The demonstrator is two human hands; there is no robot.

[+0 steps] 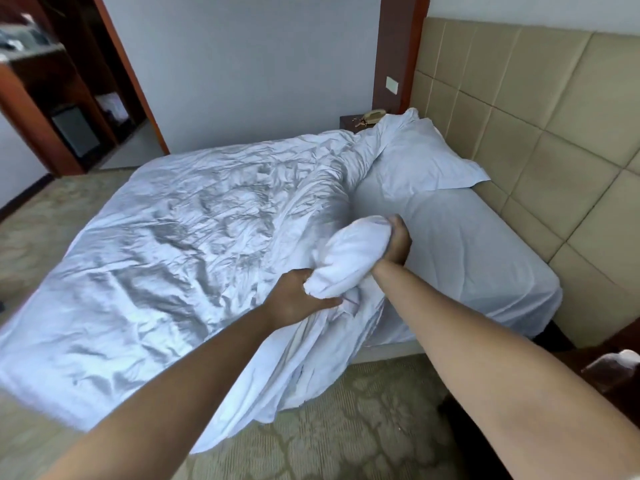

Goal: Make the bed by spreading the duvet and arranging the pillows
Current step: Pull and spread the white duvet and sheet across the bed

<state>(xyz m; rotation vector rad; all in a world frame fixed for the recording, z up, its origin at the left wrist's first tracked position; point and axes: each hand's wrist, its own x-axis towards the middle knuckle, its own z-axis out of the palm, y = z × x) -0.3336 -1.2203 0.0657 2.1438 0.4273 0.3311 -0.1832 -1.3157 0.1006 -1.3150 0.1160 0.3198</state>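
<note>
Both hands grip a bunched corner of the white duvet [194, 230] at the near side of the bed [485, 258]. The left hand [298, 299] curls round the lower part of the bunch, and the right hand [398, 244] holds its upper end. The rest of the duvet lies crumpled across the mattress, with one edge hanging down to the patterned carpet [346, 427]. A single white pillow [422, 161] rests by the padded headboard [536, 133], on the bare sheet.
</note>
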